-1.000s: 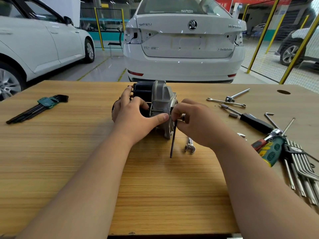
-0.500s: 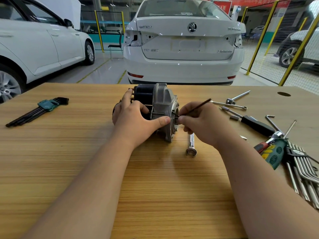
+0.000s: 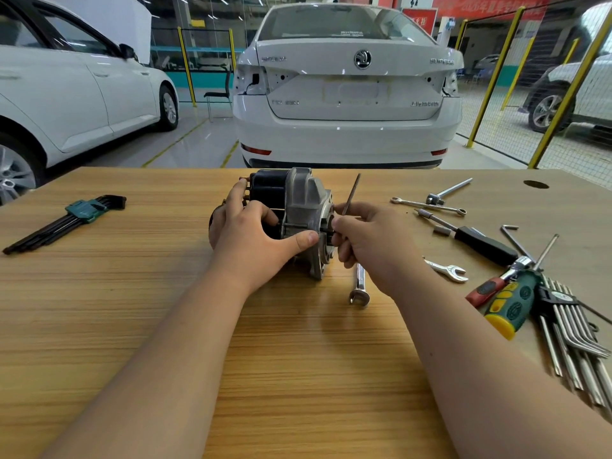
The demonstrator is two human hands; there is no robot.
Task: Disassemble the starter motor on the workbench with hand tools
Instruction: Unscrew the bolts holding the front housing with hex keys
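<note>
Midway across the worktop (image 3: 132,309), the left hand (image 3: 248,240) grips the starter motor (image 3: 301,200) while the right hand (image 3: 371,246) pinches a hex key (image 3: 351,193), swung from downward to upright, so unscrewing seems under way.

Starter motor (image 3: 299,207) mid-workbench (image 3: 132,293), hex keys (image 3: 66,220) left, wrenches (image 3: 427,204) right

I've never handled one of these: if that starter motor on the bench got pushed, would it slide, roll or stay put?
The starter motor looks mostly cast metal, so it is probably heavy for its size and slow to slide. Its black body is round, so it might roll; the left hand grips it, perhaps for that reason.
</note>
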